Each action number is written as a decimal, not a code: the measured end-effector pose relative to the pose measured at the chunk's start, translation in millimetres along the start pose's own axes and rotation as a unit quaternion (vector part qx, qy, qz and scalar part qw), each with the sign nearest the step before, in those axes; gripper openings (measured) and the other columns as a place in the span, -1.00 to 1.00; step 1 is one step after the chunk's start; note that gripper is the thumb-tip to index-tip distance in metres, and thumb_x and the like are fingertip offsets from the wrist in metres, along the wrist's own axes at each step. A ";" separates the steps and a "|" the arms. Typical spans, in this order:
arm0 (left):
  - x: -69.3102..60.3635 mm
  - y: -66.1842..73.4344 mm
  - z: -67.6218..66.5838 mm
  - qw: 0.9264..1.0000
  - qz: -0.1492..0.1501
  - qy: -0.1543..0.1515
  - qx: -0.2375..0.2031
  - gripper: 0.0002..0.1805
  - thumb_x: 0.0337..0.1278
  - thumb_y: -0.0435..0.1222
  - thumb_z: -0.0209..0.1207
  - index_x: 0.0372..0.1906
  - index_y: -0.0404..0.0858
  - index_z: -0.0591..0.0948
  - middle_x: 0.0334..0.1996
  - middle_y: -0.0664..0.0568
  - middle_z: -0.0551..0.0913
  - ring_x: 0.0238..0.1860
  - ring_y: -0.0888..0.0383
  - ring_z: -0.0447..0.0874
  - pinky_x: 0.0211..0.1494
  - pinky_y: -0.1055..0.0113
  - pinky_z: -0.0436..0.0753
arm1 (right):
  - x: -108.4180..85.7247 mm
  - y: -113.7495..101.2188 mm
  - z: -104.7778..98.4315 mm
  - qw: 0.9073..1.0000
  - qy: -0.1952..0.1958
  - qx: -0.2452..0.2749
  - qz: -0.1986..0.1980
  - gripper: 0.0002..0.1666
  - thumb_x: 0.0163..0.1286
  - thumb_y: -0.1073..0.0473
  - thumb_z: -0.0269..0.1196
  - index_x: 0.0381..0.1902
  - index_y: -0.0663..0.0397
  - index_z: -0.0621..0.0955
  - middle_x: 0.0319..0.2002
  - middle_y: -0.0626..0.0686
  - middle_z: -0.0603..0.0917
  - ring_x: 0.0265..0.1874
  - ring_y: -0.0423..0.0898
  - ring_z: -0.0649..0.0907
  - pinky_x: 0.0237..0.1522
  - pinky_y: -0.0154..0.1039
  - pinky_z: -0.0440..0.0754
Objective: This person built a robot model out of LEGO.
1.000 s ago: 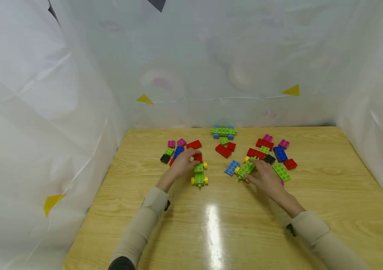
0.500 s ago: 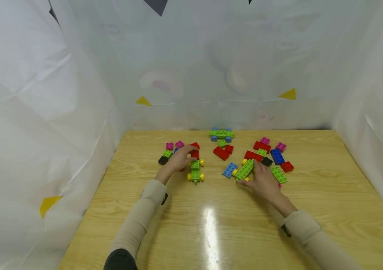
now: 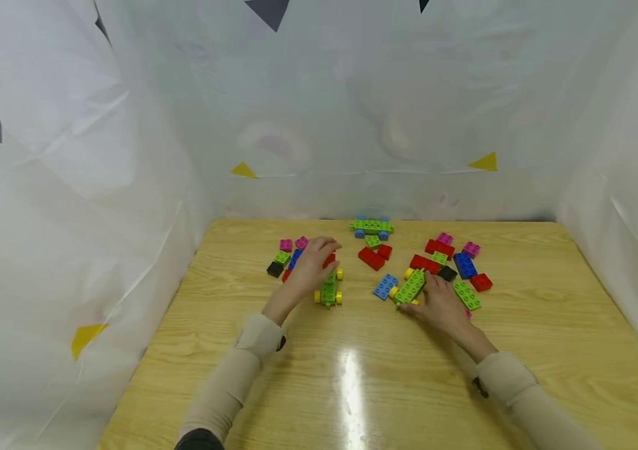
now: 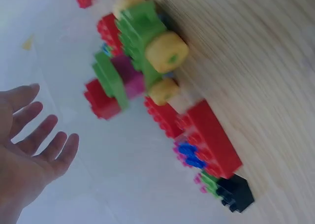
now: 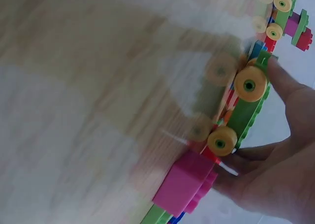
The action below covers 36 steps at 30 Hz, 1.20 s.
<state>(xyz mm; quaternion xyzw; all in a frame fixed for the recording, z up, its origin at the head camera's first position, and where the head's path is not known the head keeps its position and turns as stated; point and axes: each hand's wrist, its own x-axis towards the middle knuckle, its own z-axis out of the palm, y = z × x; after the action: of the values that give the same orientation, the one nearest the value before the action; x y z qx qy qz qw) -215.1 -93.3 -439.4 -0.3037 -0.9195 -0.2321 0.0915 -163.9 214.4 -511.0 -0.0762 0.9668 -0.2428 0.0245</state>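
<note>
Thumb and fingers of the right hand (image 3: 443, 306) span the ends of a green wheeled base (image 3: 411, 287), gripping it on the right half of the table (image 3: 308, 387). Its long axis runs diagonally, near end toward the left and far end toward the right, studs up and yellow wheels down. A light blue plate (image 3: 385, 286) slants similarly just beside it. The left hand (image 3: 309, 265), empty with its fingers loosely spread, hangs beside a second yellow-wheeled car (image 3: 328, 292); the left wrist view shows it apart from the car. This car points straight away from the person, lengthwise, carrying a purple brick (image 4: 129, 76), a green plate (image 4: 109, 79) and a red brick (image 4: 102, 101). Near the far edge, a blue-wheeled base (image 3: 372, 227) lies crosswise, its long axis left to right.
</note>
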 end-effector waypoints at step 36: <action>7.6 79.5 102.4 0.973 0.022 -0.202 -0.112 0.13 -0.10 0.01 0.44 0.52 -0.17 0.04 0.46 -0.11 0.08 0.48 -0.05 -0.05 0.40 0.18 0.23 | -25.8 29.2 -11.2 0.987 -0.047 0.038 -0.147 0.21 0.02 -0.35 0.41 0.38 0.33 0.26 0.32 0.32 0.34 0.31 0.32 0.27 0.24 0.33 0.19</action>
<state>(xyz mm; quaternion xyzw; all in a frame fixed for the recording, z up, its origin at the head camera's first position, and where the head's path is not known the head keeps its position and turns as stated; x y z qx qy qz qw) -176.1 16.4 -497.1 -0.3725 -0.8803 -0.2653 -0.1261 -143.3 249.2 -514.6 -0.2283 0.9328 -0.2764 0.0367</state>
